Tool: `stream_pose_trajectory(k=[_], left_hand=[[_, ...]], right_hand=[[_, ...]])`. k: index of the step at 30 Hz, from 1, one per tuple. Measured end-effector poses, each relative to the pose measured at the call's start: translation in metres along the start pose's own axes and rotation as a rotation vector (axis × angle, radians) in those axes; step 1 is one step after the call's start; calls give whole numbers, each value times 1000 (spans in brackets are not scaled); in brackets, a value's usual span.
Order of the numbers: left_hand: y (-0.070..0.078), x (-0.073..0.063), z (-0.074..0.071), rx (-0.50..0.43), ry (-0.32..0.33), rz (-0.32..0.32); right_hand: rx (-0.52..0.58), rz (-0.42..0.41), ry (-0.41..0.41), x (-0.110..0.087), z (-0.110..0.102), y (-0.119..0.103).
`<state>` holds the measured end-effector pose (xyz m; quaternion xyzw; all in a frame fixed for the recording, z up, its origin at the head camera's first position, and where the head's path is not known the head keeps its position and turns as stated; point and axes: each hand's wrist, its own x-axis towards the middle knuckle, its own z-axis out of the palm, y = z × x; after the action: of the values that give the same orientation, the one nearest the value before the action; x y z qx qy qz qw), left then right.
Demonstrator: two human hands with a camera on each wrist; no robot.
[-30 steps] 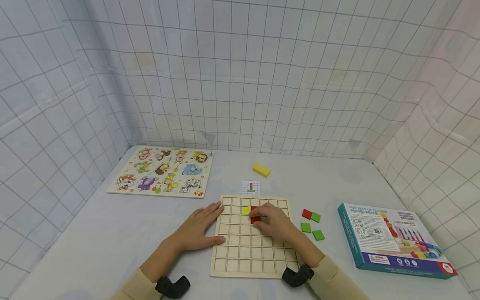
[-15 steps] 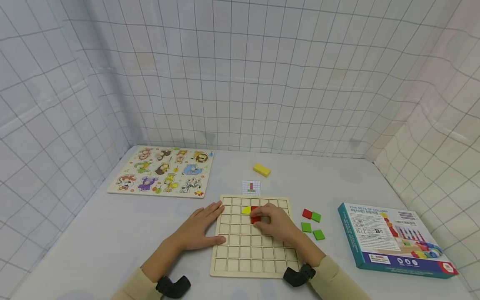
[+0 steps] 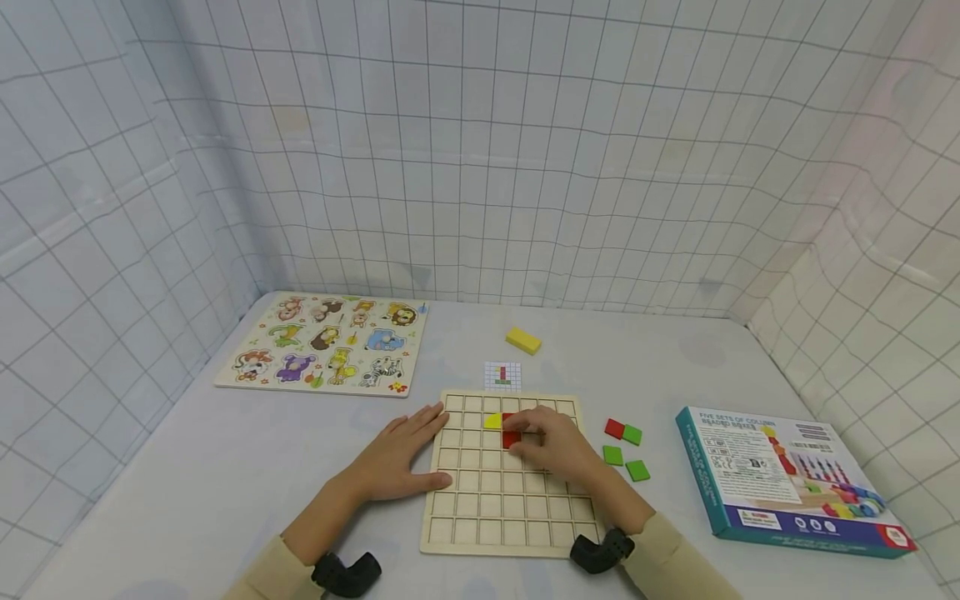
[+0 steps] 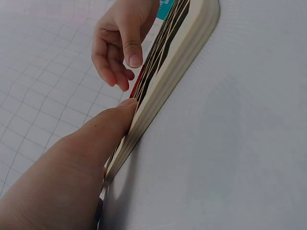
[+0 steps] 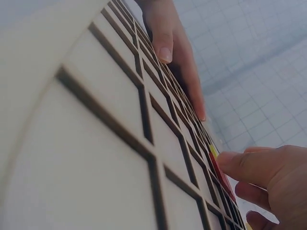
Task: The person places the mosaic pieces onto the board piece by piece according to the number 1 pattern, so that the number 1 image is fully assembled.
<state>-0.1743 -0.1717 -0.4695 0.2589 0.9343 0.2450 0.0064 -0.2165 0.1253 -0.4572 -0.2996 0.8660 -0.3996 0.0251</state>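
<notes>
My left hand (image 3: pixel 401 454) lies with fingers spread along the left edge of a wooden grid board (image 3: pixel 480 529), thumb at its rim. Over the board's upper middle is my right hand (image 3: pixel 551 446), fingers bent and thumb apart from them. Its fingertips are at two red square tiles (image 3: pixel 512 439) that sit one above the other in the grid. In the right wrist view the thumb appears to touch a red tile (image 5: pixel 219 172); the fingers partly hide the upper one. A yellow piece (image 3: pixel 492 421) with a slanted edge sits just left of the upper red tile.
Right of the board lie a loose red tile (image 3: pixel 614 427) and several green tiles (image 3: pixel 612 455). Behind the board are a small pattern card (image 3: pixel 513 367) and a yellow block (image 3: pixel 523 340). An animal puzzle (image 3: pixel 352 362) lies left, a boxed toy (image 3: pixel 765 467) right.
My right hand has shifted very slightly to the right, showing a little more of the lower red tile. The left hand and the board stay where they were.
</notes>
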Motion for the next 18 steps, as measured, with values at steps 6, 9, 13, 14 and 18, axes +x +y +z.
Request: stream_pose_trajectory(k=[6,9,13,14,18], left_hand=[[0,1,0,0,-5,-3],[0,1,0,5,-4,-2],[-1,1,1,6,0,2],[-1,1,1,4,2,4],[-1,1,1,-4,-3,-5]], right_hand=[[-29,21,65,-5,-9,5],[-25,61,87,-9,-16,8],[-26,98,116,-15,-27,15],[-27,99,126,-16,-30,17],[-53,90,170,-23,-40,26]])
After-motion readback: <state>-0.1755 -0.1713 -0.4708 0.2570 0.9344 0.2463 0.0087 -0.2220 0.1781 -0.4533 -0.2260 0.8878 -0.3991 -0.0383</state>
